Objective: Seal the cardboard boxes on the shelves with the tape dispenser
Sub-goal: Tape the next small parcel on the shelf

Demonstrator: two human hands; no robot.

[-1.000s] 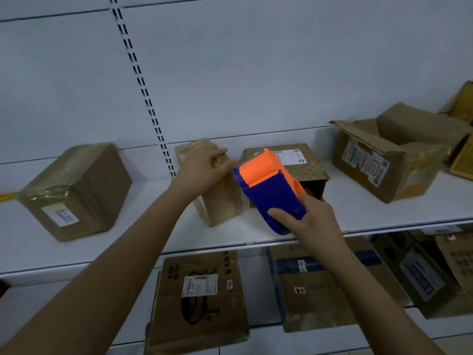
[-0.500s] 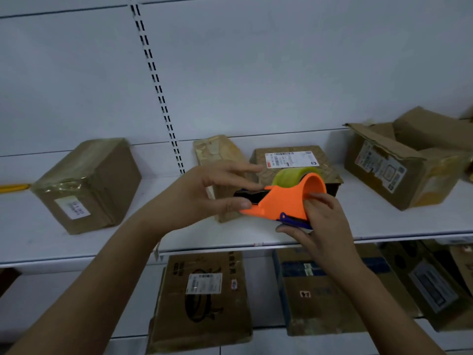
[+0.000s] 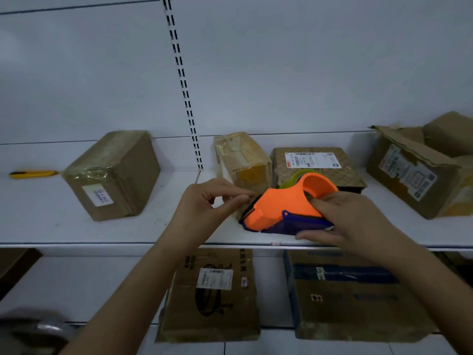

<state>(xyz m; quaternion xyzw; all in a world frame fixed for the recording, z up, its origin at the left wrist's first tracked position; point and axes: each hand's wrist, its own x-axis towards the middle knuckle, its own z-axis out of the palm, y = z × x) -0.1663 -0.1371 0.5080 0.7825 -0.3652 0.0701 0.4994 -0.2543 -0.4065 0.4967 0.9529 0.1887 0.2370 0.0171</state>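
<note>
Above the white shelf [image 3: 76, 226], the right hand [image 3: 350, 224] grips the tape dispenser [image 3: 284, 208] while the left hand [image 3: 204, 203], just beside its front, pinches at the tape end, which may slip back or stick to the fingers.

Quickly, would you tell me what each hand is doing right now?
Left hand: pinching at the tape dispenser front end.
Right hand: gripping the tape dispenser.

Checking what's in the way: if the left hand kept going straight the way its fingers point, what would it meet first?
Probably the tape dispenser: the left hand points its pinching fingertips right at the dispenser's front end, held by the right hand. Whether they already touch is unclear.
</note>
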